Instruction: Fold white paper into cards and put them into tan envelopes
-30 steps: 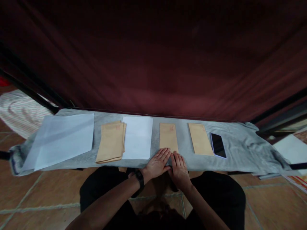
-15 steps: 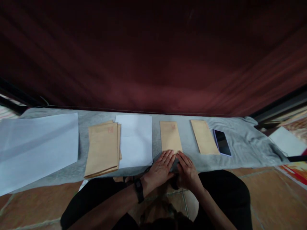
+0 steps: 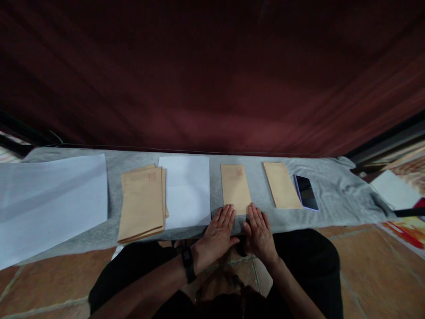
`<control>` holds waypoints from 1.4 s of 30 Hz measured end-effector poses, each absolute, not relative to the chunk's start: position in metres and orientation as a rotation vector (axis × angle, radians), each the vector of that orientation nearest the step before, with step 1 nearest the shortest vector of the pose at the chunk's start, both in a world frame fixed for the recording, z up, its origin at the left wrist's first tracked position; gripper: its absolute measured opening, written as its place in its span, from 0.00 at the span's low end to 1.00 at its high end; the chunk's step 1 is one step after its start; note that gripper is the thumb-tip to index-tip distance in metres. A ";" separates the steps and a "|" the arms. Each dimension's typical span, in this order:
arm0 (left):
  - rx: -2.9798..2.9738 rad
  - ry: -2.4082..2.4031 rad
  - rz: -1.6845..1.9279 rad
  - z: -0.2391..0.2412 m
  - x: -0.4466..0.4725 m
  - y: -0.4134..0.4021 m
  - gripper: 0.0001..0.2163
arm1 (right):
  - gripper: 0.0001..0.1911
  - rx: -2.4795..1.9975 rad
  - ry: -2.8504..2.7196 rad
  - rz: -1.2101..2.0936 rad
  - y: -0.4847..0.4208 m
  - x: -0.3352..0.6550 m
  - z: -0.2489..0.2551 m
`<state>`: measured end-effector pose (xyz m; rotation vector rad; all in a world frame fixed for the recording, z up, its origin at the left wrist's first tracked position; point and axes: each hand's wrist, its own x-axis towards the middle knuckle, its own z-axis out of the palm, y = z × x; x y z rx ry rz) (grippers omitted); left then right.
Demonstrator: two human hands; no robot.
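A brown paper envelope (image 3: 236,188) lies flat on the grey cloth, with a faint red print near its top right. My left hand (image 3: 219,228) rests with stretched fingers on its lower left corner. On its lower right corner are the fingertips of my right hand (image 3: 260,230), laid flat with the thumb apart. Neither hand grips anything. To the left lies a white sheet of paper (image 3: 187,190) with a crease across it. A stack of brown envelopes (image 3: 142,204) overlaps that sheet's left edge. Right of my hands is another brown envelope (image 3: 282,186).
A phone (image 3: 306,192) lies against the right-hand envelope. Large white sheets (image 3: 53,204) cover the left end of the grey cloth (image 3: 345,190). A dark red panel (image 3: 212,88) rises along the far edge. My knees are close to the near edge, above a tiled floor (image 3: 361,266).
My hands have moved apart, from the middle of the envelope's lower edge out to its two lower corners. The view has shifted slightly.
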<state>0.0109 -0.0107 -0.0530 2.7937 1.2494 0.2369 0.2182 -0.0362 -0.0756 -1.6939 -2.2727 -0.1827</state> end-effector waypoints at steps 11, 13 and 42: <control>2.745 1.396 0.106 -0.075 0.030 -0.014 0.33 | 0.30 -1.554 -2.374 0.071 -0.034 0.187 -0.065; 2.757 1.365 0.089 -0.068 0.028 -0.015 0.34 | 0.30 -1.587 -2.371 0.010 -0.036 0.186 -0.070; 2.692 1.322 0.244 -0.059 0.009 -0.012 0.35 | 0.29 -1.611 -2.296 -0.017 -0.036 0.184 -0.070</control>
